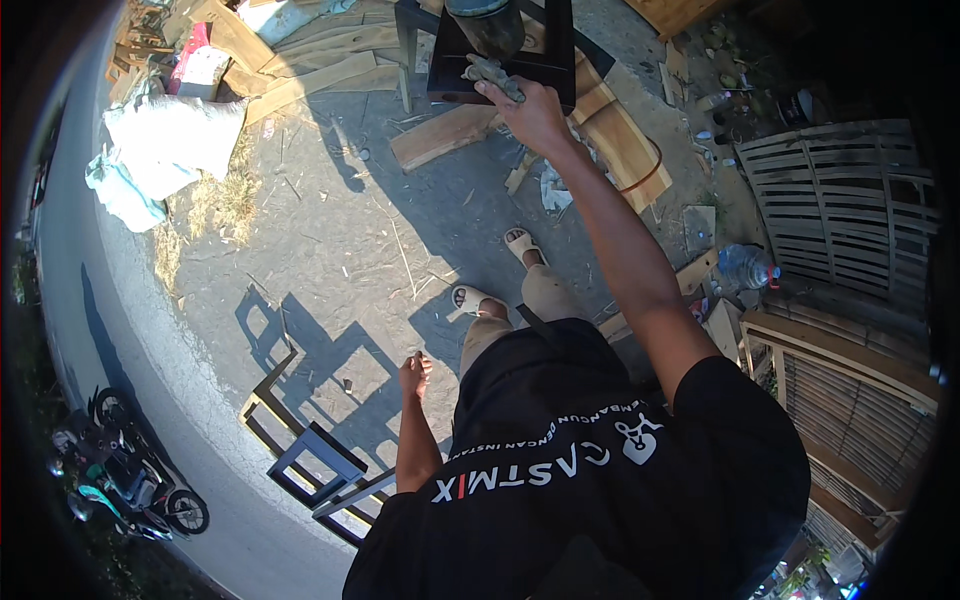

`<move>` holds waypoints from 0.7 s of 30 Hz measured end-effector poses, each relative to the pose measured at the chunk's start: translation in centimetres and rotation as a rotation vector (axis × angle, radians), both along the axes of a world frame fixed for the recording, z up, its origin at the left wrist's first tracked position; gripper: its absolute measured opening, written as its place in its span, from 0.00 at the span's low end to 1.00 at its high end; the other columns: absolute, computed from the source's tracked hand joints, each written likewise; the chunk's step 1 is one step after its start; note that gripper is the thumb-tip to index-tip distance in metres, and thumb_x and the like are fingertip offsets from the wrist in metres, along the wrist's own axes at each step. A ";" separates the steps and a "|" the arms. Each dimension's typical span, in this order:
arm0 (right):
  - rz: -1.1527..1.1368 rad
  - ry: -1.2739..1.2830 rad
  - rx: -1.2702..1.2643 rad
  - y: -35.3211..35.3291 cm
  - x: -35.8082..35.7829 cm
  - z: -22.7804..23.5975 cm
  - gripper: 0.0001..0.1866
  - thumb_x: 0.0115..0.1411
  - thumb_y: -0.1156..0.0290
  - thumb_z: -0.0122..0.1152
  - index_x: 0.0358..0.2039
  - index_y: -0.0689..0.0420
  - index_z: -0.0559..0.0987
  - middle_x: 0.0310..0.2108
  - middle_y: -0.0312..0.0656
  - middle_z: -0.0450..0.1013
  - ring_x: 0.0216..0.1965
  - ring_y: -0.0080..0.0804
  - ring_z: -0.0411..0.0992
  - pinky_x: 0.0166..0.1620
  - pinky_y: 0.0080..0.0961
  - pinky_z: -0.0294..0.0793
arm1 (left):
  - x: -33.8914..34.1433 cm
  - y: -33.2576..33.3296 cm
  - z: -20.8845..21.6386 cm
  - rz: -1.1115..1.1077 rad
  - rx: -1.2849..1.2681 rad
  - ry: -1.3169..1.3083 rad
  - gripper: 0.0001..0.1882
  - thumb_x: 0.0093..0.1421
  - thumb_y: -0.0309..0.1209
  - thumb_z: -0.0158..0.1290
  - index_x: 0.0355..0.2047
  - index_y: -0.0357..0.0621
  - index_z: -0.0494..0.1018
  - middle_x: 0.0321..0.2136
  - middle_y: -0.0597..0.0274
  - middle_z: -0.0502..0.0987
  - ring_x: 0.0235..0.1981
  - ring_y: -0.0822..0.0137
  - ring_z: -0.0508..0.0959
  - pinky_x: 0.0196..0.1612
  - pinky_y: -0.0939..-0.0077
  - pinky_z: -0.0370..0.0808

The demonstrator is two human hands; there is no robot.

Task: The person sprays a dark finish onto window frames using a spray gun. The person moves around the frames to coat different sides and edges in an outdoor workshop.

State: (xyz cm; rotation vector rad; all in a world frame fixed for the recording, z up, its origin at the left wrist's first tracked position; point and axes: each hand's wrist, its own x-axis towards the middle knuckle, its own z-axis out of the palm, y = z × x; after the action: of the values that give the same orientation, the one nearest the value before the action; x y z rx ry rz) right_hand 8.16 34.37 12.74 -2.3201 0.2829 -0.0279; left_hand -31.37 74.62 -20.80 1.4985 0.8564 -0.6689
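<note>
At the top, my right hand [535, 115] reaches far out with its fingers closed on a crumpled grey rag [492, 76]. The rag lies at the near part of a dark-painted wooden piece of furniture [555, 80]. A stained can or pot [495, 30] with a bluish upper part stands on that piece, just beyond the rag. My left hand [415, 374] hangs low beside my left leg, its fingers curled in, with nothing seen in them. Below it on the left are dark wooden frames [318, 465], apart from the hand.
Loose planks [445, 135] lie around the dark furniture. White sacks [170, 140] sit at the upper left near the road [130, 330], where a motorcycle [140, 475] stands. On the right are a slatted bamboo panel [840, 205], a plastic water jug [745, 268] and wooden frames [840, 350].
</note>
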 end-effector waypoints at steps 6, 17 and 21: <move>-0.056 -0.009 -0.090 -0.4 -2.3 -0.9 0.30 0.60 0.41 0.60 0.41 0.60 0.81 0.27 0.57 0.78 0.34 0.55 0.79 0.39 0.42 0.76 | -0.7 0.1 0.7 0.057 0.020 0.015 0.18 0.66 0.45 0.55 0.33 0.41 0.73 0.23 0.64 0.75 0.20 0.74 0.74 0.19 0.84 0.64; -0.372 -0.216 -0.074 -9.5 -15.2 -2.6 0.24 0.61 0.50 0.63 0.34 0.64 0.79 0.25 0.55 0.78 0.31 0.57 0.78 0.34 0.44 0.75 | -0.3 1.6 0.3 -0.077 -0.107 0.041 0.18 0.66 0.45 0.55 0.34 0.41 0.73 0.22 0.65 0.75 0.20 0.74 0.74 0.21 0.83 0.66; -0.454 -0.121 0.143 -8.5 -14.5 -4.1 0.25 0.61 0.49 0.63 0.33 0.64 0.79 0.26 0.55 0.78 0.31 0.56 0.78 0.34 0.42 0.75 | 2.0 6.1 -2.4 -0.096 -0.290 0.051 0.19 0.66 0.45 0.55 0.36 0.39 0.74 0.22 0.66 0.75 0.20 0.75 0.74 0.18 0.83 0.61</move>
State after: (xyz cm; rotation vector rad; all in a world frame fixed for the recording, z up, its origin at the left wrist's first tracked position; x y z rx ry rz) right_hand -6.32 25.92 8.67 -2.0603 0.7198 -0.3598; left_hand -29.40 80.76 -23.23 1.2701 0.6956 -0.8670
